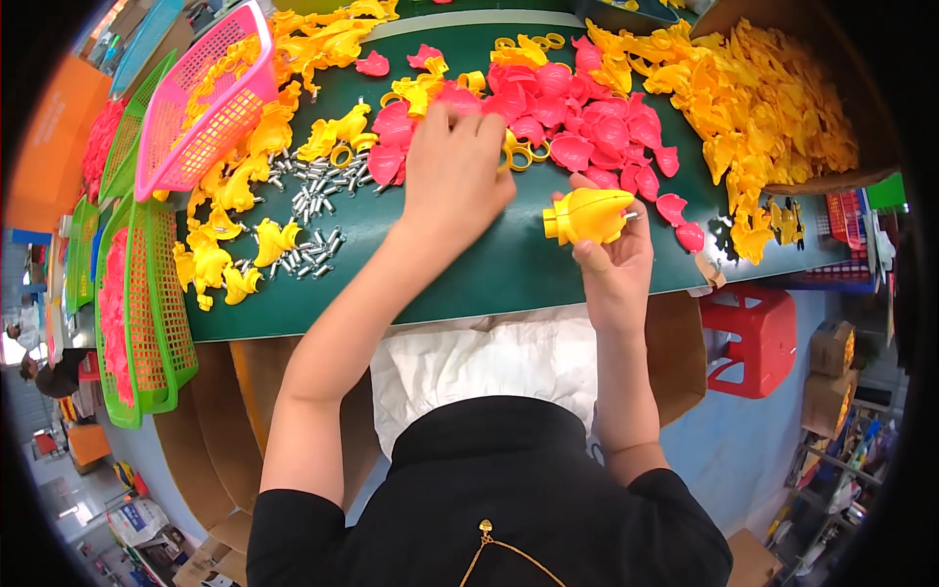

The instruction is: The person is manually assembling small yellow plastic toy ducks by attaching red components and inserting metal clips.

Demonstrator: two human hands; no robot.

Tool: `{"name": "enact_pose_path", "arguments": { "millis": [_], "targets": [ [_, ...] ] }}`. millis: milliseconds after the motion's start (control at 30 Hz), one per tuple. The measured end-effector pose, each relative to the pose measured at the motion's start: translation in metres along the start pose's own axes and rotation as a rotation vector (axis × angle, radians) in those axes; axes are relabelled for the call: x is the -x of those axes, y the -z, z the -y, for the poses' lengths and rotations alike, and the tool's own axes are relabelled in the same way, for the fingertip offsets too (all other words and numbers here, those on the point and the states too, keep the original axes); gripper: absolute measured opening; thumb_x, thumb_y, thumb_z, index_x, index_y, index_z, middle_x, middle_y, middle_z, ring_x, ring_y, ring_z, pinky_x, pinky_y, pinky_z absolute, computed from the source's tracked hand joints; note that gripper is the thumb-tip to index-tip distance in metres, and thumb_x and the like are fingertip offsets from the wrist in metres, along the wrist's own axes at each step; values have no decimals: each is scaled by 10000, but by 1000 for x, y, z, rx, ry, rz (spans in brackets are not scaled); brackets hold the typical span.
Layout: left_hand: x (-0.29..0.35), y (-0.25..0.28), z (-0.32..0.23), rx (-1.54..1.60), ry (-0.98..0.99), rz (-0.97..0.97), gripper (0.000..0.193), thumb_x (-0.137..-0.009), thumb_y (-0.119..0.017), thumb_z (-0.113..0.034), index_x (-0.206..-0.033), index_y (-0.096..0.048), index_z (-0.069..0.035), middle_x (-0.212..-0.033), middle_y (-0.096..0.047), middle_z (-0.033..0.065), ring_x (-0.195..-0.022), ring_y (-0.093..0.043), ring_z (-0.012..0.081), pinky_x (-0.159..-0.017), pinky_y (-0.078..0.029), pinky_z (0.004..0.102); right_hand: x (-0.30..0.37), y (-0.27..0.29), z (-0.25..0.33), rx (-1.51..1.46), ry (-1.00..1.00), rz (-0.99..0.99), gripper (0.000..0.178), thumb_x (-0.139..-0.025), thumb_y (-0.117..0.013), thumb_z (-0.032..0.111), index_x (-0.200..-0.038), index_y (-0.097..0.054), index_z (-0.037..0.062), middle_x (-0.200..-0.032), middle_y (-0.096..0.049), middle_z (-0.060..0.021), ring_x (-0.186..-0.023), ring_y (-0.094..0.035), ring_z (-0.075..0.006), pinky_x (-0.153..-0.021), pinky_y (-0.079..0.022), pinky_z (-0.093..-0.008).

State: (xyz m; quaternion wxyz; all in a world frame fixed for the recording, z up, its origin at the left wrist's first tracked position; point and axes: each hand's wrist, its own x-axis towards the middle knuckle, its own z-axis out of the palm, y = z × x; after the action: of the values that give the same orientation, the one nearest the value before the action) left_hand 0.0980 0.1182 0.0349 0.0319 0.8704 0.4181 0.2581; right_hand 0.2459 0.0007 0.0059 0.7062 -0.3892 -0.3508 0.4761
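My right hand (614,262) holds a yellow plastic shell piece (587,215) just above the dark green table (509,269). My left hand (455,171) reaches forward, palm down, fingers resting on a heap of pink plastic shell pieces (587,122) in the middle of the table; whether it grips one is hidden. Small yellow rings (518,155) lie beside its fingers. A scatter of small metal springs (318,205) lies to the left of that hand.
Yellow shell pieces (220,235) are strewn on the left. A cardboard box (782,98) full of yellow parts sits at the right. A pink basket (201,103) and green baskets (147,303) stand at left. A red stool (748,338) stands below right.
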Motion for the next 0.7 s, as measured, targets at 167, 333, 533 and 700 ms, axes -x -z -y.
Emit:
{"name": "enact_pose_path", "arguments": {
  "millis": [167,333,533,700],
  "targets": [
    [48,22,-24,521,44,65,362,-619,-743,-52,-953,-606,-27,-850,-632,105,-833,-617,281,-720,-499,387,2,-10,-1,-83,24,138,660,-763,-778,73,-1301,-395,76,-1359,-462,-258,-1211,-535,-376,-1012,-458,-436],
    [74,25,-21,1073,281,59,336,-739,-733,39,-1064,-649,17,-965,-678,98,-854,-663,153,-769,-571,283,13,-14,-3,-29,50,167,664,-723,-812,48,-1252,-412,74,-1357,-456,-268,-1209,-529,-389,-977,-489,-464],
    [97,22,-20,1258,494,44,311,-802,-674,79,-1110,-642,42,-976,-662,93,-852,-639,127,-780,-573,270,18,-15,-8,360,237,350,627,-692,-793,-68,-1185,-440,93,-1348,-472,-247,-1203,-543,-342,-953,-513,-411],
    [108,15,-16,1145,547,181,253,-847,-636,37,-1100,-632,44,-943,-660,99,-826,-646,122,-756,-560,292,9,-18,-3,516,-50,379,529,-712,-785,-42,-1173,-540,46,-1305,-546,-191,-1110,-603,-232,-900,-521,-326]
  ]
}}
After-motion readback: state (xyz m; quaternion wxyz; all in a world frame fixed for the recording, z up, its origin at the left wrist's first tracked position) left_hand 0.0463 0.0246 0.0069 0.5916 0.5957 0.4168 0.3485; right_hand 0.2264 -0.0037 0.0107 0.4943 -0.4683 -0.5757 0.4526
